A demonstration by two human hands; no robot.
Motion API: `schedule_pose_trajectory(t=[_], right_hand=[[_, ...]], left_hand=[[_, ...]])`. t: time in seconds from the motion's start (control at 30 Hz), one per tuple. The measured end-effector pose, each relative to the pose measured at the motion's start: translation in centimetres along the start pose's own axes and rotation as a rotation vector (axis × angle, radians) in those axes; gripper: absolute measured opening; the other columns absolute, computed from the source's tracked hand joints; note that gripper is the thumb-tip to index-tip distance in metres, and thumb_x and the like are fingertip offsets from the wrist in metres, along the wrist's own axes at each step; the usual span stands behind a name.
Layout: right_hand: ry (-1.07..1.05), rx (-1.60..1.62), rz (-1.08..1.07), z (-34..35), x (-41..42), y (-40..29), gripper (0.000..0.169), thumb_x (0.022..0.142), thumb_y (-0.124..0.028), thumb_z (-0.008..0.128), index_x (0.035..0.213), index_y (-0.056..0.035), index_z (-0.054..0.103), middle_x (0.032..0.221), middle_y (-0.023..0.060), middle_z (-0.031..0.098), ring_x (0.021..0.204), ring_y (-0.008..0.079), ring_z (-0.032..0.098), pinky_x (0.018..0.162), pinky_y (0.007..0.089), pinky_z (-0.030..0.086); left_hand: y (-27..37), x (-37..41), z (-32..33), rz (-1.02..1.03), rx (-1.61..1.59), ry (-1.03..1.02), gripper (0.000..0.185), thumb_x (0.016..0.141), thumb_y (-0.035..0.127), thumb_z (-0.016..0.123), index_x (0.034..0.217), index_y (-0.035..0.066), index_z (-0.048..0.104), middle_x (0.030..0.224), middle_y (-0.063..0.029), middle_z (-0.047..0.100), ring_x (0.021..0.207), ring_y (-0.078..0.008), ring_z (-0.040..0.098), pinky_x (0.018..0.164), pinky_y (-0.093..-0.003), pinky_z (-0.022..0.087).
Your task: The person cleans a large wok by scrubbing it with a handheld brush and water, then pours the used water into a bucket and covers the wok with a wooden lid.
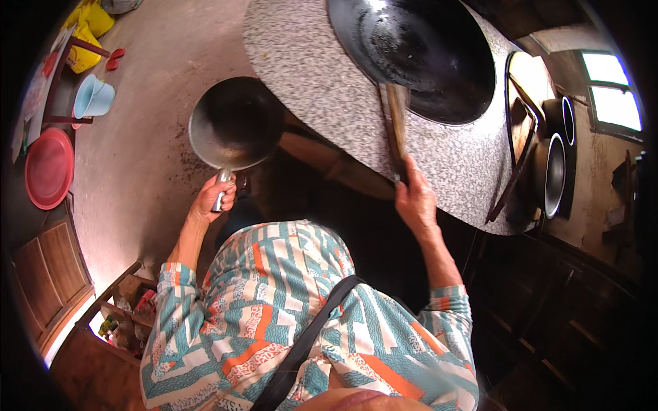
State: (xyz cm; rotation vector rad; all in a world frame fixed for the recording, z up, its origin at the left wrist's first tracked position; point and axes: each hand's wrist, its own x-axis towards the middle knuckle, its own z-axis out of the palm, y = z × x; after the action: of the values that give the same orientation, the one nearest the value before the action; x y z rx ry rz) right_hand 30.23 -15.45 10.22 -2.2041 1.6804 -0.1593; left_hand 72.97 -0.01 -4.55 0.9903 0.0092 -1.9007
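My left hand (212,198) grips the metal handle of a dark round pan (234,123), holding it over the floor beside the stove's edge. The pan's hollow side faces up, and nothing shows in it. In my right hand (416,198) is a bundled brush (396,123), apparently bamboo, slightly blurred. Its far end reaches the near rim of a large black wok (416,61) set into the speckled stone stovetop (303,67). Wet, shiny patches show inside that wok. Whether the brush touches the rim, I cannot tell.
Two pots (555,174) and a wooden lid or board (522,120) stand at the stovetop's right end. Leftward, a light blue bucket (95,97) and a red basin (50,168) are near a table. Wooden shelving (115,354) with bagged items stands at lower left.
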Motion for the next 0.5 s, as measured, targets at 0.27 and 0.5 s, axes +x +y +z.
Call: schedule_pose_trajectory(t=[0.27, 0.5], right_hand=[[-0.087, 0.180, -0.312, 10.7, 6.2, -22.2, 0.068, 0.079, -0.007, 0.061, 0.143, -0.0112, 0.039, 0.094, 0.0159, 0.056, 0.080, 0.0378, 0.061, 0.067, 0.0470, 0.051], [0.023, 0.256, -0.306, 10.3, 9.8, -27.3, 0.067, 0.082, -0.004, 0.059, 0.145, -0.0095, 0.037, 0.099, 0.0180, 0.058, 0.087, 0.0386, 0.061, 0.073, 0.0440, 0.052]], left_hand=[[7.1, 0.2, -3.5, -0.107, 0.195, 0.002, 0.018, 0.085, 0.008, 0.061, 0.100, 0.008, 0.050, 0.070, -0.0010, 0.049, 0.052, -0.0079, 0.046, 0.040, -0.0220, 0.035], [12.4, -0.1, -6.1, -0.096, 0.299, -0.036, 0.020, 0.084, 0.010, 0.062, 0.098, 0.008, 0.048, 0.065, 0.0004, 0.048, 0.047, -0.0087, 0.046, 0.039, -0.0244, 0.039]])
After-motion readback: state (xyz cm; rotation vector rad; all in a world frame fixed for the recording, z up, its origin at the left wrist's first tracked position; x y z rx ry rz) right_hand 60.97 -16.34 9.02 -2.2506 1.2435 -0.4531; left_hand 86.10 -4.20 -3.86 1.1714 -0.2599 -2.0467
